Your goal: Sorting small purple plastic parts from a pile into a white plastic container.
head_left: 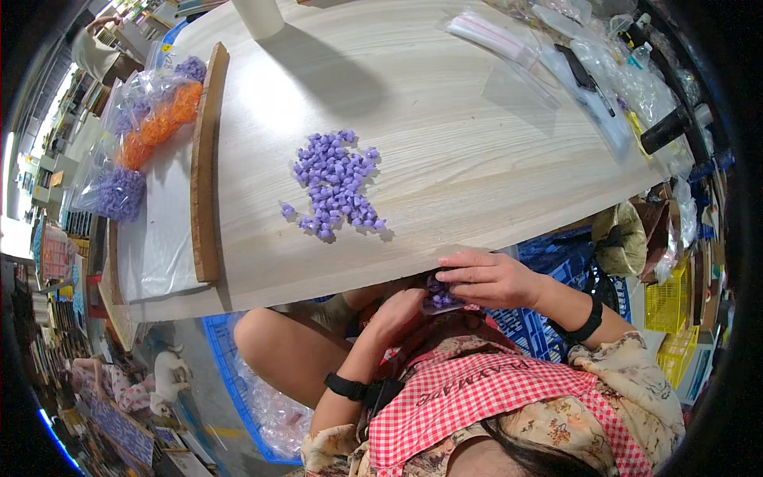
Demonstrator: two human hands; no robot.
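At the table's near edge, above my lap, is a small clear plastic bag [439,300] with purple pieces in it. My left hand [399,312] is closed on the bag's left side, its fingertips partly hidden. From the right, my right hand [491,280] reaches round the bag, fingers curved over it toward the table edge; its thumb is hard to make out. A pile of small, knobby purple plastic pieces [338,179] lies on the table beyond my hands, with one purple piece [287,211] a little apart on the left.
On the left, filled bags of orange pieces [163,123] and purple pieces [119,193] lie past a wooden strip [208,167]. A white cylinder [260,17] stands at the far edge. Flat clear bags [501,40] and a black cutter [579,70] lie far right. A blue crate [238,389] is below.
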